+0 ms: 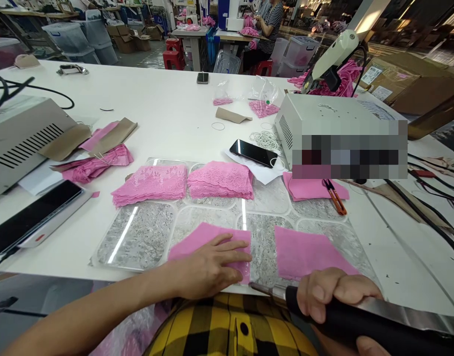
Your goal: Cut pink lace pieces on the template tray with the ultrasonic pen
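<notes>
My left hand (208,267) lies flat, fingers spread, on a pink fabric piece (192,240) on the marbled grey mat (138,235). My right hand (334,294) is wrapped round a black-handled tool with a metal tip (297,301). Its tip rests by the lower right corner of that piece, close to my left fingers; whether it touches the fabric I cannot tell. Right of it lies a second pink fabric piece (308,252), apart from the first. Behind them sit two stacks of pink lace pieces, a left stack (153,183) and a right stack (221,180).
Orange-handled snips (334,198) lie on folded pink fabric (304,188) at the right. A phone (253,153) rests on white paper. A grey metal box (331,118) stands at the right, another grey box (26,138) at the left. Black cables (431,217) run along the right side.
</notes>
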Demonstrator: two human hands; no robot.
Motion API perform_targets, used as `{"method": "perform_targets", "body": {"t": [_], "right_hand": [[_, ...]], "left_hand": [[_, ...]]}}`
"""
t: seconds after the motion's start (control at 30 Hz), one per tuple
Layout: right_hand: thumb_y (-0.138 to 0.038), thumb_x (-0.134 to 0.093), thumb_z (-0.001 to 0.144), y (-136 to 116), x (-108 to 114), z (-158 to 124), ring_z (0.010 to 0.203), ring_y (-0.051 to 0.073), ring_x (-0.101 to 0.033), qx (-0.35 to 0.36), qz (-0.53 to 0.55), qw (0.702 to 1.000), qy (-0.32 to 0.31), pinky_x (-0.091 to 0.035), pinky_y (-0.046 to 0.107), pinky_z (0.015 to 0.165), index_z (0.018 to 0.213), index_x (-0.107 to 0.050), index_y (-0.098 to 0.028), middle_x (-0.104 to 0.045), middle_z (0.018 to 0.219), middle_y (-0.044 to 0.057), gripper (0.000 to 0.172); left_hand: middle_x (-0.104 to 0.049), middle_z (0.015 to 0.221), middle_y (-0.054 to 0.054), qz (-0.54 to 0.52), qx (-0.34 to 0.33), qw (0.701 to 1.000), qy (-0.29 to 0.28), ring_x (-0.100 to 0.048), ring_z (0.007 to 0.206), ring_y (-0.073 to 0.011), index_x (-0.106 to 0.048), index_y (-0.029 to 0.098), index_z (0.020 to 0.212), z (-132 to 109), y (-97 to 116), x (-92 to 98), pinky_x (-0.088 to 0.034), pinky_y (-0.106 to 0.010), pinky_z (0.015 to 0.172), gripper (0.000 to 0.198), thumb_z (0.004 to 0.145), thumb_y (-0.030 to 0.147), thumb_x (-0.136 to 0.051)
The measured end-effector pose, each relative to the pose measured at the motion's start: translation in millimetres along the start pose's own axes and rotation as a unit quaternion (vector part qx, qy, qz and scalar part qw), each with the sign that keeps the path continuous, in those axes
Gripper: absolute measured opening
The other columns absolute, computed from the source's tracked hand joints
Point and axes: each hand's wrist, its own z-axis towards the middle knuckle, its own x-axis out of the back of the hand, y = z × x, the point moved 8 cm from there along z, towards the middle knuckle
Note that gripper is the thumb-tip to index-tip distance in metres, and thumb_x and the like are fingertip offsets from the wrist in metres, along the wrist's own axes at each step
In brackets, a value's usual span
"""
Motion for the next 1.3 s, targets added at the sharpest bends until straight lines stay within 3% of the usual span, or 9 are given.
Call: {"method": "perform_targets", "body": {"t": [0.5, 1.13, 1.3], "right_hand": [[-0.040, -0.056, 0.083, -5.0, -2.8, 5.8, 0.056, 0.015, -0.052, 0.016, -0.029, 0.999, 0.004, -0.050, 0.032, 0.048, 0.096, -0.058, -0.027, -0.052, 0.074, 0.002, 0.019], [-0.036, -0.055, 0.084, 0.6, -7.5, 6.6, 0.059, 0.017, -0.056, -0.017, -0.015, 1.000, -0.014, -0.051, 0.035, 0.053, 0.093, -0.058, -0.027, -0.054, 0.075, 0.002, 0.013], [-0.037, -0.057, 0.081, 2.6, 3.5, 8.1, 0.052, 0.014, -0.051, 0.017, -0.008, 1.000, 0.003, -0.047, 0.031, 0.045, 0.093, -0.060, -0.026, -0.054, 0.071, 0.001, 0.016]], "left_hand": [[-0.063, 0.132, -0.006, 0.015, -0.015, 1.000, 0.008, -0.043, 0.138, -0.0225, -0.072, 0.018, 0.098, -3.9, 0.2, -2.6, -0.023, -0.041, 0.120, 0.023, 0.099, 0.020, -0.049], [-0.063, 0.133, -0.008, 0.023, -0.024, 0.999, 0.009, -0.045, 0.137, -0.0234, -0.073, 0.019, 0.096, -3.5, 1.2, -5.6, -0.027, -0.042, 0.119, 0.022, 0.098, 0.020, -0.051], [-0.064, 0.131, -0.009, 0.021, -0.005, 0.999, 0.035, -0.046, 0.136, -0.0243, -0.072, 0.016, 0.096, -9.9, -2.4, 14.0, -0.030, -0.042, 0.118, 0.024, 0.099, 0.021, -0.049]]}}
